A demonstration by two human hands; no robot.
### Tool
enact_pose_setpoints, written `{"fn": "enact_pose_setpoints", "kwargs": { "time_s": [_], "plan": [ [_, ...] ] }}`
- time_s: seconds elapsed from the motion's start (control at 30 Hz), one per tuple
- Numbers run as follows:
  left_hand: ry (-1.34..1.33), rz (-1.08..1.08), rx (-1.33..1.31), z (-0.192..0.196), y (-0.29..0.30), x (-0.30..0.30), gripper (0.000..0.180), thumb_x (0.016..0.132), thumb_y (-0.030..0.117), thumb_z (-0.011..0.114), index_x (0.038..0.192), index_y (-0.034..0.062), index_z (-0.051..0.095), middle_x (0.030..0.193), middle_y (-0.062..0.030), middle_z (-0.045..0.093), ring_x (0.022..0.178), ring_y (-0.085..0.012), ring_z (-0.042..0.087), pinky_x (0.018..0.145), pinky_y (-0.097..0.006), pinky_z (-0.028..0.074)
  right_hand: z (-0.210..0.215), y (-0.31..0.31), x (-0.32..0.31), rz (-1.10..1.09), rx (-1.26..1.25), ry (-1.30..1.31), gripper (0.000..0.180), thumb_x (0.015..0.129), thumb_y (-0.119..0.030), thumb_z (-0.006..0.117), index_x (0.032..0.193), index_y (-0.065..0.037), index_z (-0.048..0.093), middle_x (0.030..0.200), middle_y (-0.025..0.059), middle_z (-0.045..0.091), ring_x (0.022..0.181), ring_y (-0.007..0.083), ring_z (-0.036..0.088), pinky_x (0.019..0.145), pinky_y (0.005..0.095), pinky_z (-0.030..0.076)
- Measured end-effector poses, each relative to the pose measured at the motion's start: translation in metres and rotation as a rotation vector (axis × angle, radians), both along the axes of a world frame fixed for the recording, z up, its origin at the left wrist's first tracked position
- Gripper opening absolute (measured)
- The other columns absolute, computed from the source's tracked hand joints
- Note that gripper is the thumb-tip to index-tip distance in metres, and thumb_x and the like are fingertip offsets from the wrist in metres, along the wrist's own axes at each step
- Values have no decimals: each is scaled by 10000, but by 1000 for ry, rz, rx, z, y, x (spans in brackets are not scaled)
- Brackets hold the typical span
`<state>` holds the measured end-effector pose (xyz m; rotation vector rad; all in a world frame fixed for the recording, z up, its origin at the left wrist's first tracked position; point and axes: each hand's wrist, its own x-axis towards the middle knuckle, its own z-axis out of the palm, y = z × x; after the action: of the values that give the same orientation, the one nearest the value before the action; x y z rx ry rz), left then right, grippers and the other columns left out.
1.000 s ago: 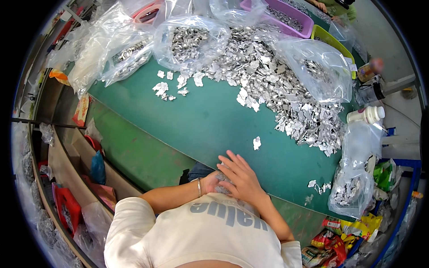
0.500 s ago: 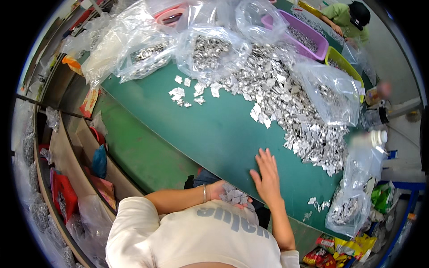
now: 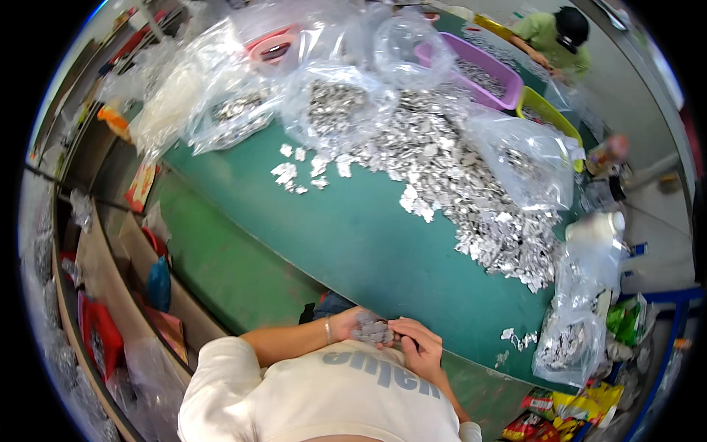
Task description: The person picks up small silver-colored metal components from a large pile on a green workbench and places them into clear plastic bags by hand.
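Close to my body, at the near edge of the table, my left hand (image 3: 343, 324) is curled palm up around a clutch of small flat silvery metal pieces (image 3: 372, 329). My right hand (image 3: 420, 345) meets it from the right, fingers pressed together at the edge of these pieces. Whatever sits between the right fingertips is hidden. Beyond my hands, a big heap of similar metal pieces (image 3: 449, 173) spreads over the green table (image 3: 324, 228). A few loose ones (image 3: 284, 174) lie left of the heap.
Clear plastic bags of pieces (image 3: 335, 107) line the far side, beside a purple basin (image 3: 508, 77) and a yellow-green basin (image 3: 567, 131). Another bag (image 3: 567, 350) lies at the right edge. A person in green (image 3: 545, 37) works far right. Shelving (image 3: 118, 295) stands left.
My right hand has come down from above the tabletop to the pieces in my left hand, its fingers now closed together. The view has shifted slightly.
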<state>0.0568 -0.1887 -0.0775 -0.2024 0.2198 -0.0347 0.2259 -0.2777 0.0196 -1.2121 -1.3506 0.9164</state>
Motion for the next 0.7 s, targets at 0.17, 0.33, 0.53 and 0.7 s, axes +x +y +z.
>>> {"fn": "enact_pose_setpoints", "kwargs": {
  "time_s": [0.17, 0.33, 0.53, 0.7],
  "plan": [
    [376, 64, 262, 20, 3, -30, 369, 889, 198, 473, 1159, -44, 545, 1155, -228, 592, 996, -364, 608, 755, -387, 532, -14, -7, 3, -235, -159, 244, 183, 945, -37, 485, 994, 58, 633, 953, 141, 667, 897, 197, 629, 850, 321, 478],
    [479, 168, -2, 20, -9, -50, 325, 851, 156, 536, 1138, 4, 558, 1100, -213, 570, 964, -345, 561, 677, -358, 508, -21, 0, -4, -359, -200, 393, 192, 968, -71, 476, 1062, 37, 605, 951, 99, 667, 906, 150, 619, 830, 274, 477],
    [553, 244, -169, 62, 0, -42, 241, 818, 132, 555, 1027, 22, 604, 1039, -189, 553, 900, -285, 505, 627, -323, 475, -22, -11, 9, -380, -132, 342, 175, 954, -79, 508, 1052, 21, 611, 921, 96, 678, 860, 150, 639, 785, 276, 493],
    [625, 231, -71, 91, -1, -37, 199, 790, 133, 551, 930, 18, 631, 1036, -180, 543, 865, -257, 482, 580, -288, 450, -14, -15, 22, -388, -80, 409, 181, 963, -87, 494, 1051, 24, 607, 921, 92, 673, 865, 147, 630, 795, 274, 487]
  ]
}}
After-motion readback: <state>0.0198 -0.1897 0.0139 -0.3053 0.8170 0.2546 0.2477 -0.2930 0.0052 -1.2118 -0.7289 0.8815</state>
